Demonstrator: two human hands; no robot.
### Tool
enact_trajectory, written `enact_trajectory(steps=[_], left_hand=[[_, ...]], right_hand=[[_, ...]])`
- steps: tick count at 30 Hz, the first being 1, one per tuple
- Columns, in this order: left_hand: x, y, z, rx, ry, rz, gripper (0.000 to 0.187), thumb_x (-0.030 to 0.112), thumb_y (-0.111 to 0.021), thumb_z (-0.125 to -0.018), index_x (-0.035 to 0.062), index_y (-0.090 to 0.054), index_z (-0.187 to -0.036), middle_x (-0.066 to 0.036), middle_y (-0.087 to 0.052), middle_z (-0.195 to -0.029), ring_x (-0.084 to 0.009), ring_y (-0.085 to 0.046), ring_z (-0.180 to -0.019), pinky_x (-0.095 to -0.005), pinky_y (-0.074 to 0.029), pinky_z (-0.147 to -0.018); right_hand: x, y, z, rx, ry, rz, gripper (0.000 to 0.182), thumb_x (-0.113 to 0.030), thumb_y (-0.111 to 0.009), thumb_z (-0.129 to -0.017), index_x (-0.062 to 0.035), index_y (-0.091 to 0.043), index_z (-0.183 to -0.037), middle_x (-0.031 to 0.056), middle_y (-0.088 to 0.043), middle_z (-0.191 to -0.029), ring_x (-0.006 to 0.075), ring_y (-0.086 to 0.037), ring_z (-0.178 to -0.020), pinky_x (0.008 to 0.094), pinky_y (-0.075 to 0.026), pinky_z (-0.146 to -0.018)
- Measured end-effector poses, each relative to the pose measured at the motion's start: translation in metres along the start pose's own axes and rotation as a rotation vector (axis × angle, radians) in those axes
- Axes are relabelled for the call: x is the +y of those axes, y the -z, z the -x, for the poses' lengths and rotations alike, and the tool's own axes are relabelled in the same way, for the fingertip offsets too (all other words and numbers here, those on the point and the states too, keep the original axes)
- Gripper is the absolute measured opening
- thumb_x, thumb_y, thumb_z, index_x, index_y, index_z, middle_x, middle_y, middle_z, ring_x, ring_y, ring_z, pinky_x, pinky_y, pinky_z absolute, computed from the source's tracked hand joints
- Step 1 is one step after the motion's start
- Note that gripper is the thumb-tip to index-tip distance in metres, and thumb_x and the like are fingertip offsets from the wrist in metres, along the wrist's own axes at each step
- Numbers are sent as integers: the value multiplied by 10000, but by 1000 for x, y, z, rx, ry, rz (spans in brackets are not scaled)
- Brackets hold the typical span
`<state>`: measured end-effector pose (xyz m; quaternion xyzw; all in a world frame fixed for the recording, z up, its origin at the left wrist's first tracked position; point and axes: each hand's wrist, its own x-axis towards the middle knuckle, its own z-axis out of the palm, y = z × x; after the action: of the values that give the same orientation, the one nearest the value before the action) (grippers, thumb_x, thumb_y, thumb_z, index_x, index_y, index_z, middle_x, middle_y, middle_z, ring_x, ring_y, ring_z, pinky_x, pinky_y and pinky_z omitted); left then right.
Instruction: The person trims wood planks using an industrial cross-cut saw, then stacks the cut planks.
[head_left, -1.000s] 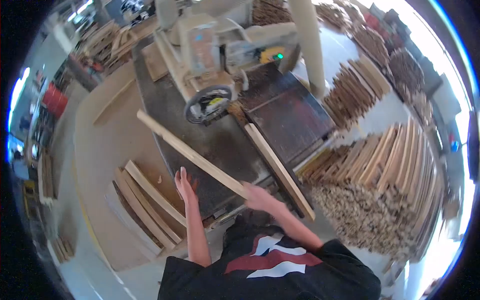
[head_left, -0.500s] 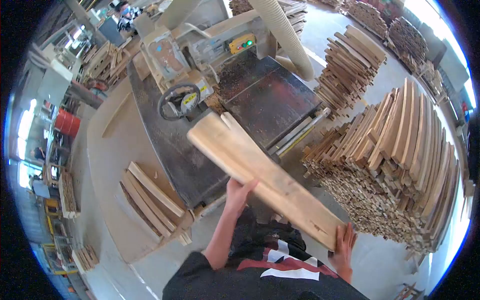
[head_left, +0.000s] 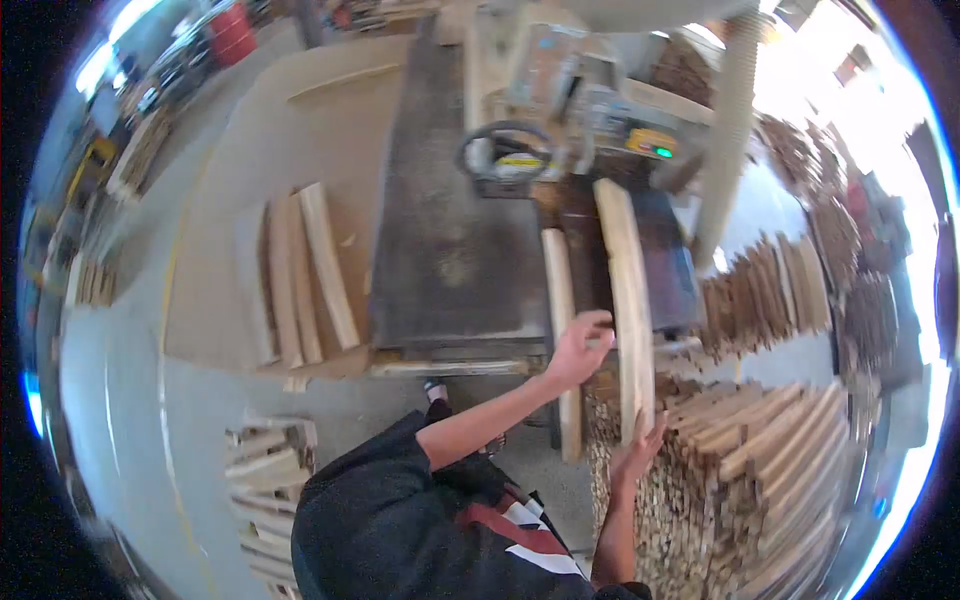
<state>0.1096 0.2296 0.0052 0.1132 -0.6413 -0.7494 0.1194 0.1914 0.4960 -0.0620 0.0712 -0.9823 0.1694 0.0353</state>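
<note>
Currently the long, pale wooden board with a slightly curved edge stands lengthwise over the right part of the machine, its far end pointing towards the machine head and its near end reaching past the table's front edge. At that near end is the person's right hand, touching the wood; blur keeps one from telling whether its fingers close around it. The left hand is half curled with a gap between thumb and fingers, gripping nothing, just beside the board's left edge. Behind that hand, a narrow, pale wooden strip lies roughly parallel to the board, a dark gap between them, its near end also jutting beyond the front edge. To the left, the broad, dark metal table offers a wide stretch of flat surface, bounded ahead by a black, round handwheel. Farther left, several curved wooden pieces rest side by side on a brown, flat panel, well apart from the hands. Room is tighter on the right, where a tall stack of cut timber rises close to the right hand. Grey concrete floor shows in front of the table, left of the strip.
</note>
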Motion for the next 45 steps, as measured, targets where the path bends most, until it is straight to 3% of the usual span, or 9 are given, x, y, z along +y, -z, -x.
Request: enact_trajectory(steps=[6, 15, 17, 23, 26, 32, 36, 38, 45], left_hand=[[-30, 226, 55, 197, -414, -577, 231, 119, -692, -891, 19, -658, -1096, -176, -674, -1118, -301, -673, -1000, -372, -593, -788], [-22, 491, 86, 780, 96, -1009, 476, 239, -720, -857, 2, -593, -1250, -194, -644, -1068, -376, -596, -1079, -474, -507, -904], [-29, 478, 72, 731, 177, -1169, 552, 263, -741, -833, -26, -564, -1268, -209, -629, -1064, -388, -589, -1066, -480, -505, -897], [-35, 438, 22, 767, 456, -873, 641, 155, -711, -827, -51, -469, -1384, -172, -620, -1139, -340, -619, -1038, -450, -520, -894], [-29, 394, 20, 529, 204, 252, 479, 219, -709, -887, 15, -566, -1297, -88, -642, -1074, -239, -637, -934, -364, -523, -824], [-28, 290, 38, 120, 393, 826, 408, 114, -651, -870, 7, -607, -1261, -76, -650, -1033, -183, -624, -871, -342, -527, -817], [-57, 243, 47, -59, 735, 564, 471, 116, -605, -904, -2, -533, -1355, -130, -623, -1165, -273, -622, -1057, -449, -496, -942], [-85, 203, 58, 355, 337, -614, 401, 134, -587, -897, 1, -600, -1275, -170, -617, -1127, -323, -599, -1029, -466, -468, -932], [-108, 102, 51, 203, -35, -1079, 568, 258, -668, -878, 30, -509, -1374, -216, -350, -1497, -417, -303, -1397, -567, -270, -1099]], right_hand=[[-24, -84, -164, 49, 157, 309, 832, 19, -641, -771, -218, -403, -1532, 197, -148, -1638, 412, -216, -1477, 525, -267, -1163], [-200, -114, -332, 261, -53, -853, 396, -287, -634, -970, 28, -667, -1208, 119, -668, -1203, 224, -621, -1080, 310, -464, -988], [-257, -131, -305, 74, -223, -995, 377, -265, -633, -968, 18, -664, -1215, 117, -670, -1185, 212, -621, -1082, 319, -467, -980], [-369, -152, -151, -330, 468, -729, 262, -227, -659, -948, -44, -694, -1132, 159, -612, -1290, 313, -569, -1213, 412, -427, -1055], [-372, -139, -98, -669, 367, -893, 373, -247, -665, -958, -11, -625, -1245, 161, -545, -1353, 236, -622, -1058, 349, -501, -902], [-284, -120, -51, -1173, -287, -1154, 408, -260, -618, -988, 1, -563, -1297, 110, -662, -1184, 192, -657, -982, 328, -518, -839], [-237, -76, -20, -1271, -269, -1166, 484, -324, -568, -1010, -31, -455, -1378, 85, -658, -1163, 198, -689, -1011, 338, -564, -800], [-206, -88, 7, -1030, -452, -1239, 449, -310, -575, -1008, -25, -480, -1342, 86, -661, -1154, 195, -690, -988, 337, -569, -778], [-120, -141, 35, -972, -1037, -1724, 404, -292, -578, -1013, 2, -504, -1280, 130, -649, -1191, 254, -666, -1020, 304, -571, -734]])
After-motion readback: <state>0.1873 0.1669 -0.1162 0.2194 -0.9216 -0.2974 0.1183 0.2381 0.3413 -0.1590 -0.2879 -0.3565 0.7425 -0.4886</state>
